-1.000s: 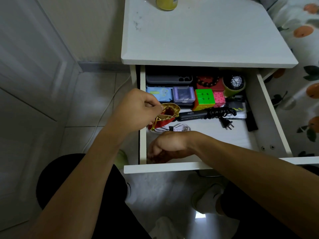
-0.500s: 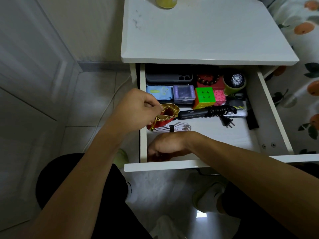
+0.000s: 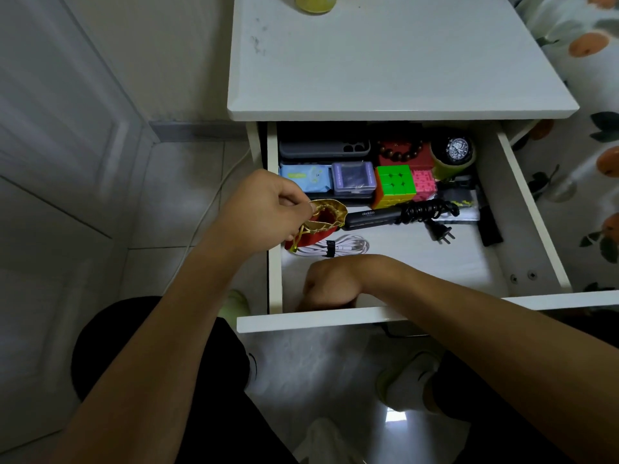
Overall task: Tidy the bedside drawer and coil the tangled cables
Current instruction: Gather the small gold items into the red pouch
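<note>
Left hand [image 3: 264, 209] pinching red pouch [image 3: 318, 226] (mouth open), right hand [image 3: 330, 284] perhaps fisted

The drawer [image 3: 522, 209] stands pulled out under the nightstand top [image 3: 385, 61]. Along its back, left to right, lie a phone case [image 3: 325, 149], a bead bracelet [image 3: 400, 151] and a watch [image 3: 457, 149]. Before them sit a packet [image 3: 304, 177], a small box [image 3: 353, 178] and two cubes [image 3: 395, 184]. Nearer lies a hair iron [image 3: 371, 217], its plug [image 3: 442, 233] to the right. A coiled cable [image 3: 335, 247] lies before it, a pouch [image 3: 321, 226] at the left wall.
</note>
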`<state>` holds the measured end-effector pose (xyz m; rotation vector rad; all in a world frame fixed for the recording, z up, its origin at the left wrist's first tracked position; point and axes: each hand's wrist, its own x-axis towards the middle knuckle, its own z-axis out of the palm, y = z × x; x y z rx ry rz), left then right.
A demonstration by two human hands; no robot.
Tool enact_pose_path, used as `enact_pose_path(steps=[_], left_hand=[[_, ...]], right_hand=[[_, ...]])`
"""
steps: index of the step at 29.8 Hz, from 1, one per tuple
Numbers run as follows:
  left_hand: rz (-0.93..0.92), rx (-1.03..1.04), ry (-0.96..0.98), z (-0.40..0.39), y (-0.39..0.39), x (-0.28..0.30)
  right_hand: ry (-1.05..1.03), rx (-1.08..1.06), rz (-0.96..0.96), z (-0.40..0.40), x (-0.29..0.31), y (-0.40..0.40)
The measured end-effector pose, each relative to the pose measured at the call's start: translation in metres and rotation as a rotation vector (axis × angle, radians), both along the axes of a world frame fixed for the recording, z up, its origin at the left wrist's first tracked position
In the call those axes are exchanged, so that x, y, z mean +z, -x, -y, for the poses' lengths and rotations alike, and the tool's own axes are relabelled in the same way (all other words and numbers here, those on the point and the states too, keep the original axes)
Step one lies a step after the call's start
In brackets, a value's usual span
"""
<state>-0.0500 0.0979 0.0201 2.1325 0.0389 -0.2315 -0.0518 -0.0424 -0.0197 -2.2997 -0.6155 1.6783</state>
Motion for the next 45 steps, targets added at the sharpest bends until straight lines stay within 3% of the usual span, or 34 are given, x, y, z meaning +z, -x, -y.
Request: enact_pose_path(steps=[6, 10, 15, 21, 27, 36, 45], left_hand=[[0.003, -0.021, -0.016, 0.006, -0.002, 0.000], [-0.004, -0.034, -0.017, 0.014, 0.000, 0.001], [0.023, -0.045, -0.053, 0.016, 0.003, 0.002], [0.026, -0.061, -0.081, 0.016, 0.007, 0.000], [0.025, -0.050, -0.075, 0.018, 0.011, 0.000], [0.020, -0.048, -0.104, 0.020, 0.009, -0.001], [0.051, -0.083, -0.163, 0.030, 0.011, 0.001]], right_hand=[[-0.058, -0.015, 0.053, 0.015, 0.006, 0.002], [-0.085, -0.154, 0.038, 0.025, 0.009, 0.000], [-0.027, 0.146, 0.150, 0.033, 0.016, 0.004], [-0.068, -0.001, 0.029, 0.058, 0.019, -0.003], [-0.086, 0.034, 0.116, 0.060, 0.016, -0.001], [-0.549, -0.931, -0.418, 0.077, 0.022, -0.008], [-0.776, -1.295, -0.434, 0.093, 0.044, -0.001]])
